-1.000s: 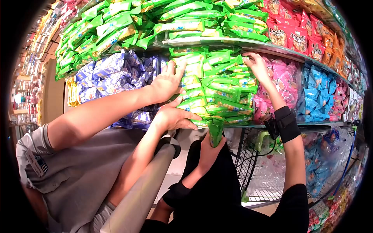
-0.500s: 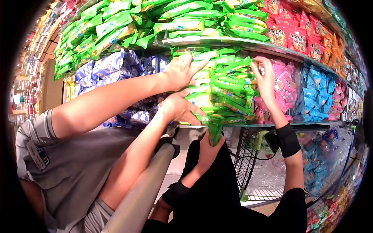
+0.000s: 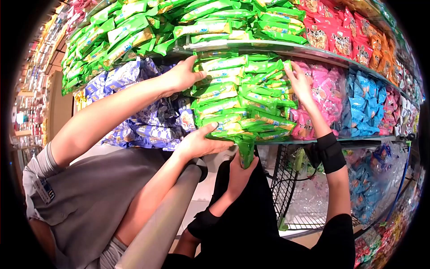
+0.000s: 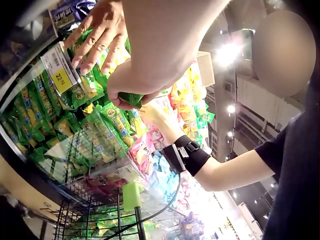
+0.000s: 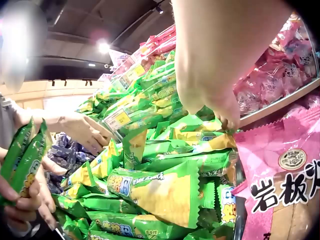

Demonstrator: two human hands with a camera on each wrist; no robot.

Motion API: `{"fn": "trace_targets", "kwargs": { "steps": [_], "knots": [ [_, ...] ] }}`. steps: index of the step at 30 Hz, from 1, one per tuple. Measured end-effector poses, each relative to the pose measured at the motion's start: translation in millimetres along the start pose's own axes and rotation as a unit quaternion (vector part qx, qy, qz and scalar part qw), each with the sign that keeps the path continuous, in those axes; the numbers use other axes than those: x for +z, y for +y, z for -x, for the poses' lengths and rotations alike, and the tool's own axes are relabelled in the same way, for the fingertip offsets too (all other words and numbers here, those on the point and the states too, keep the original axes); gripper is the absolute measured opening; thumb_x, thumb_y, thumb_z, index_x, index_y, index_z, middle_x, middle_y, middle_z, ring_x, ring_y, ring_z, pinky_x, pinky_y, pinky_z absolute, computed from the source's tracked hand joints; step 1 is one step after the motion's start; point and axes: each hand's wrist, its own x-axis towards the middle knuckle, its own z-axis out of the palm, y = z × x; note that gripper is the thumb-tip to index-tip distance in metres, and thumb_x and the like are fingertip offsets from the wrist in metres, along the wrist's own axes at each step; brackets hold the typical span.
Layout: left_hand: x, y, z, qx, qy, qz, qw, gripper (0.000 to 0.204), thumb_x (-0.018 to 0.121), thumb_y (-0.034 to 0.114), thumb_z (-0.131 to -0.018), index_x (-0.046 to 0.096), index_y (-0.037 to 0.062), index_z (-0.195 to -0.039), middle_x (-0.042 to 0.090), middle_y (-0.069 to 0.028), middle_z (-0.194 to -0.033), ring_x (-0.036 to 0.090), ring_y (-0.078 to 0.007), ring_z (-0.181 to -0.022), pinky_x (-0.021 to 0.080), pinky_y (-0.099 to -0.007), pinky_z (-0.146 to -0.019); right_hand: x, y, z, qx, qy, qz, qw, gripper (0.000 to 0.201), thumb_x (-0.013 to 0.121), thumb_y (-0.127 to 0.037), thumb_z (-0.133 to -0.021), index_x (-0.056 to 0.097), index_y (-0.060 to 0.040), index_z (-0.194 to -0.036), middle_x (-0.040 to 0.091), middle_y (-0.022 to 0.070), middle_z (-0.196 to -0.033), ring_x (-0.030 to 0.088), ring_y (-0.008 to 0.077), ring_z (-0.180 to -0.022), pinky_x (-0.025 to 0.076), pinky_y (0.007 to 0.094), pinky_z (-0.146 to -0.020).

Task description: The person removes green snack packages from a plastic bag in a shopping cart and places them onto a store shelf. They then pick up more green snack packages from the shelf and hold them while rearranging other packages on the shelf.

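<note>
My left hand [image 3: 240, 179] grips green snack packets [image 3: 246, 152] upright in front of the shelf edge; two packets [image 5: 30, 160] show in that hand in the right wrist view. My right hand [image 3: 301, 83] is at the right side of the pile of green snack packets [image 3: 264, 101], fingers loosely extended beside the pink bags [image 3: 324, 94]. From the left, another person's upper hand [image 3: 181, 75] touches the pile's left end. That person's lower hand [image 3: 201, 142] lies along its front left corner, close to my left hand.
Blue-and-white packets [image 3: 134, 96] fill the section left of the pile. Above runs a glass shelf edge [image 3: 251, 45] with more green packets over it. A black wire cart [image 3: 286, 201] with bagged goods stands below right. A price tag [image 4: 61, 70] hangs on the shelf front.
The other person's upper hand has drawn back left off the green packets, and their lower hand has shifted slightly down. My right hand has moved little; my left keeps its packets.
</note>
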Motion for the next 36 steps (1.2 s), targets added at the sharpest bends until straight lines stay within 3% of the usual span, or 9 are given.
{"fn": "trace_targets", "kwargs": {
  "steps": [3, 5, 7, 13, 17, 19, 23, 32, 36],
  "knots": [
    [17, 11, 19, 0.033, 0.072, 0.049, 0.996, 0.027, 0.067, 0.008, -0.082, 0.057, 0.0004, -0.106, 0.061, -0.001, -0.081, 0.055, -0.0076, -0.073, 0.044, -0.0225, -0.07, -14, -26, 13, -0.148, 0.178, 0.048, 0.972, 0.046, 0.061, -0.034, -0.086, 0.054, 0.0008, -0.116, 0.059, 0.0198, -0.107, 0.055, 0.0335, -0.101, 0.042, 0.04, -0.09],
    [17, 11, 20, 0.03, 0.078, 0.065, 0.994, 0.021, 0.066, 0.008, -0.082, 0.055, -0.0001, -0.099, 0.061, -0.0026, -0.082, 0.056, -0.0089, -0.074, 0.045, -0.0244, -0.069, -32, -58, 41, -0.151, 0.117, 0.023, 0.981, 0.044, 0.066, -0.032, -0.082, 0.056, 0.0, -0.11, 0.058, 0.0174, -0.099, 0.056, 0.0302, -0.096, 0.044, 0.0398, -0.085],
    [16, 7, 19, 0.029, 0.082, 0.066, 0.994, 0.021, 0.066, 0.008, -0.083, 0.056, -0.0001, -0.099, 0.061, -0.0027, -0.082, 0.055, -0.0087, -0.074, 0.045, -0.0245, -0.07, -37, -82, 70, -0.123, -0.109, 0.089, 0.982, 0.04, 0.069, -0.028, -0.079, 0.057, -0.001, -0.105, 0.057, 0.0145, -0.097, 0.056, 0.0283, -0.093, 0.045, 0.0383, -0.079],
    [21, 10, 19, 0.027, 0.069, 0.063, 0.995, 0.023, 0.066, 0.007, -0.082, 0.056, -0.0002, -0.101, 0.061, -0.0018, -0.083, 0.056, -0.008, -0.076, 0.045, -0.0242, -0.07, -6, -56, 83, -0.269, -0.071, 0.116, 0.953, 0.024, 0.069, -0.018, -0.078, 0.058, -0.0033, -0.093, 0.058, 0.0111, -0.081, 0.055, 0.0283, -0.076, 0.045, 0.0368, -0.068],
    [17, 12, 20, 0.032, 0.044, 0.081, 0.995, 0.023, 0.066, 0.007, -0.083, 0.056, 0.0, -0.102, 0.06, -0.0009, -0.083, 0.055, -0.0065, -0.076, 0.045, -0.0229, -0.07, -29, -66, 74, -0.185, -0.082, -0.02, 0.979, 0.014, 0.067, -0.012, -0.078, 0.058, -0.001, -0.082, 0.057, 0.0094, -0.071, 0.053, 0.0221, -0.065, 0.044, 0.0326, -0.06],
    [18, 15, 19, 0.037, 0.038, 0.079, 0.995, 0.023, 0.065, 0.006, -0.083, 0.056, 0.0001, -0.103, 0.06, -0.0003, -0.084, 0.055, -0.006, -0.077, 0.045, -0.0223, -0.07, -40, -70, 72, -0.026, -0.1, -0.075, 0.992, 0.013, 0.065, -0.008, -0.079, 0.057, 0.0005, -0.074, 0.055, 0.0071, -0.065, 0.049, 0.0146, -0.058, 0.041, 0.0291, -0.054],
    [23, 19, 16, 0.006, 0.031, 0.151, 0.988, 0.022, 0.063, 0.001, -0.084, 0.055, -0.0002, -0.105, 0.057, 0.0019, -0.083, 0.054, -0.0059, -0.077, 0.045, -0.0215, -0.07, -10, -50, 87, -0.096, -0.104, 0.031, 0.989, 0.031, 0.073, -0.018, -0.076, 0.056, -0.0015, -0.096, 0.051, 0.0061, -0.057, 0.045, 0.016, -0.051, 0.04, 0.0287, -0.05],
    [12, 28, 20, 0.006, -0.003, 0.106, 0.994, 0.021, 0.065, 0.004, -0.083, 0.056, -0.0003, -0.101, 0.059, 0.0003, -0.085, 0.056, -0.0065, -0.08, 0.045, -0.0208, -0.074, -43, -84, 101, -0.005, -0.05, -0.089, 0.995, 0.021, 0.072, -0.015, -0.077, 0.061, -0.0032, -0.091, 0.043, 0.0036, -0.052, 0.039, 0.0116, -0.047, 0.032, 0.0283, -0.045],
    [12, 39, 17, 0.188, 0.045, -0.031, 0.981, 0.039, 0.07, 0.004, -0.077, 0.051, -0.0009, -0.11, 0.048, -0.0104, -0.12, 0.05, -0.0172, -0.109, 0.045, -0.0304, -0.088, -72, -115, 145, -0.01, -0.045, -0.009, 0.999, 0.019, 0.071, -0.013, -0.078, 0.06, -0.0042, -0.09, 0.047, 0.0027, -0.057, 0.042, 0.0103, -0.049, 0.034, 0.0268, -0.046]
  ]
}}
